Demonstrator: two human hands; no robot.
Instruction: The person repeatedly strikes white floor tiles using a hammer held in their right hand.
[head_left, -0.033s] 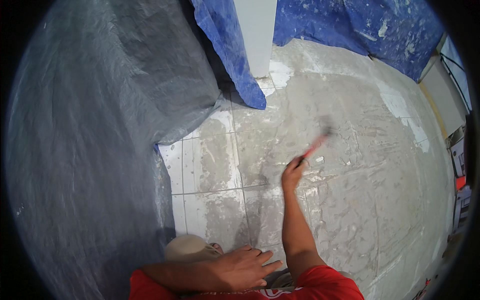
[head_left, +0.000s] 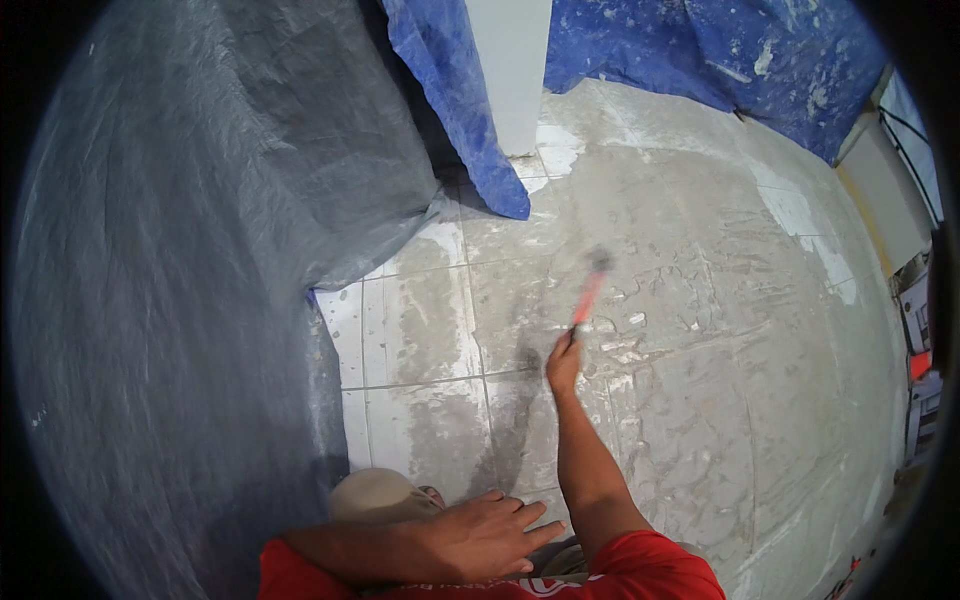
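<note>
There is one bare left hand (head_left: 485, 537) and one bare right hand (head_left: 563, 368), two in all; one slim red-handled tool (head_left: 588, 299) with a blurred dark head; one dark grey plastic sheet (head_left: 190, 260); one narrow blue plastic strip (head_left: 455, 85) and one broad white-spattered blue plastic sheet (head_left: 690, 50), two blue pieces; one white post (head_left: 512, 75); one red fabric shirt (head_left: 655, 570); one beige-clad knee (head_left: 378, 497)

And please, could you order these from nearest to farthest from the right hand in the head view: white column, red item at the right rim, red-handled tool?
1. Red-handled tool: held in the right hand.
2. White column: ahead, slightly left.
3. Red item: far off at the right rim.
</note>
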